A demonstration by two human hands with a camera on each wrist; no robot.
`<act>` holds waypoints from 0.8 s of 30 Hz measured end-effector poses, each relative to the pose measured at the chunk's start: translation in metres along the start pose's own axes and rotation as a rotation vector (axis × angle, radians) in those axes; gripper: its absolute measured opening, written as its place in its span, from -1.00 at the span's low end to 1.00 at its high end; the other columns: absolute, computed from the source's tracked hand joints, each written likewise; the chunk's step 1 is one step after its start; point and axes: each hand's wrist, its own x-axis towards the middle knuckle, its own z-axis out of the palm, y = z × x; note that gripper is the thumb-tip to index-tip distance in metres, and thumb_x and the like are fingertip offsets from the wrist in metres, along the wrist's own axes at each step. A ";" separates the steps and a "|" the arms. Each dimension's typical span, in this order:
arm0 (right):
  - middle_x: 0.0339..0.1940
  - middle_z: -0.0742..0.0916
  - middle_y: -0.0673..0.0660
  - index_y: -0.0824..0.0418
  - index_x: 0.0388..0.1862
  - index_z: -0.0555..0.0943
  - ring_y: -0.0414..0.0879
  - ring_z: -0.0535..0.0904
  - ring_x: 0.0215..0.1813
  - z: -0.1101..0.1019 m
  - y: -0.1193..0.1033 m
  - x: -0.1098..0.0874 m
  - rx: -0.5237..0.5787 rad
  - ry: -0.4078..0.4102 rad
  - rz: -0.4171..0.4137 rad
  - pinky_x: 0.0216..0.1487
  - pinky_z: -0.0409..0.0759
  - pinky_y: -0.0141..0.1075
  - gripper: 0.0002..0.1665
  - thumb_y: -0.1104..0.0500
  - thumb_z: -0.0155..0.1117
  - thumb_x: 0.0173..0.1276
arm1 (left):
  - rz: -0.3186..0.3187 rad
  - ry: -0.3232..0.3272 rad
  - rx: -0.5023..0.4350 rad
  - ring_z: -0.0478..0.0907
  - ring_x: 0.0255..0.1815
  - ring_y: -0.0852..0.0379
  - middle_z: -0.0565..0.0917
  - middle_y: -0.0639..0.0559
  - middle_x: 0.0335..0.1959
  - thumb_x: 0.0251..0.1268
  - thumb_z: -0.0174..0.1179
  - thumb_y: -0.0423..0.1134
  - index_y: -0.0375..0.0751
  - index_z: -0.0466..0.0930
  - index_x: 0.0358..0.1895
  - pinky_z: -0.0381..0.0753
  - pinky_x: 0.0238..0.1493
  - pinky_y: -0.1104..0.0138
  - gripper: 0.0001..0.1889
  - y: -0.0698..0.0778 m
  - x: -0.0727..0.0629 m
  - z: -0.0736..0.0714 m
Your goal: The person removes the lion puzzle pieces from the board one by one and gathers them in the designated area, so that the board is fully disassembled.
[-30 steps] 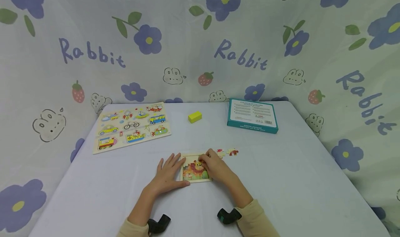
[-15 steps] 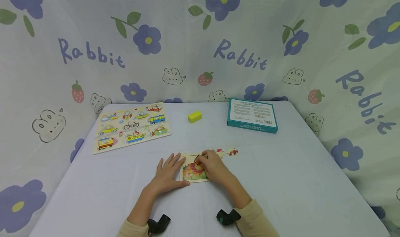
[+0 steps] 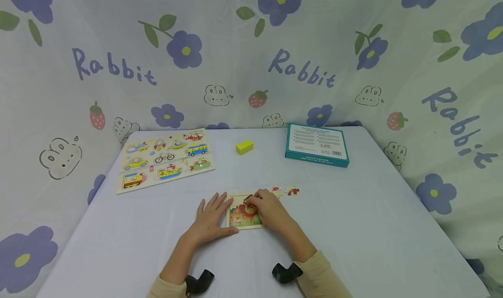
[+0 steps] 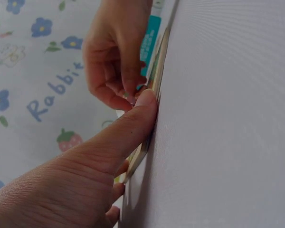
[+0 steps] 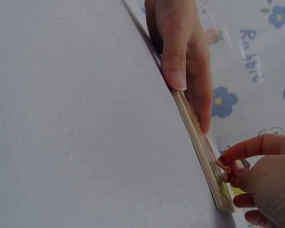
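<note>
A small wooden jigsaw board [image 3: 234, 196] with a pale frame and a lion picture lies flat near the front of the table. My left hand [image 3: 209, 223] is spread along its left side, fingertips on the frame and thumb at the front left corner. Over the upper right part of the picture, my right hand [image 3: 272, 210] pinches a jigsaw piece [image 5: 224, 172] between thumb and fingers. The piece is tilted up from the board in the right wrist view. The right hand hides the board's right side.
Loose jigsaw pieces [image 3: 292, 191] lie just beyond the right hand. Farther back are a vehicle puzzle board [image 3: 181, 160] on the left, a yellow block [image 3: 245, 147] in the middle and a teal box [image 3: 317, 145] on the right. A patterned curtain [image 3: 235, 49] hangs behind the table.
My right hand has shifted slightly left and toward me over the board, and the pinched jigsaw piece now shows tilted at its fingertips. My left hand has stayed in place.
</note>
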 end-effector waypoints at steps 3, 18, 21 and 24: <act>-0.31 0.58 -0.03 0.01 -0.21 0.63 -0.17 0.47 -0.23 -0.001 0.000 0.000 -0.003 0.025 -0.008 -0.17 0.50 -0.34 -0.81 0.27 0.22 0.25 | -0.001 0.000 -0.003 -0.11 0.43 -0.14 0.12 -0.11 0.41 -0.15 0.25 0.34 -0.11 0.23 0.35 -0.29 0.27 -0.18 -0.04 0.000 0.000 -0.001; -0.31 0.60 -0.03 0.03 0.06 0.51 -0.21 0.49 -0.28 -0.025 0.002 -0.002 0.089 0.033 0.155 -0.24 0.52 -0.35 -0.61 0.31 0.19 0.27 | 0.005 -0.002 -0.003 -0.12 0.43 -0.14 0.12 -0.12 0.41 -0.15 0.24 0.35 -0.12 0.23 0.35 -0.29 0.27 -0.19 -0.03 -0.001 0.000 0.000; -0.34 0.60 -0.05 0.04 0.03 0.53 -0.21 0.46 -0.29 -0.031 0.005 -0.004 0.107 0.055 0.190 -0.28 0.50 -0.35 -0.62 0.33 0.21 0.24 | -0.001 -0.011 0.000 -0.13 0.43 -0.14 0.11 -0.12 0.41 -0.15 0.24 0.35 -0.12 0.22 0.36 -0.31 0.27 -0.19 -0.03 -0.001 0.000 0.000; -0.34 0.59 -0.06 0.03 0.03 0.54 -0.21 0.44 -0.29 -0.036 0.008 -0.005 0.117 0.054 0.231 -0.30 0.49 -0.35 -0.62 0.31 0.21 0.25 | -0.005 -0.016 0.000 -0.14 0.43 -0.13 0.10 -0.11 0.42 -0.15 0.24 0.34 -0.11 0.22 0.36 -0.31 0.27 -0.18 -0.03 -0.001 0.001 0.000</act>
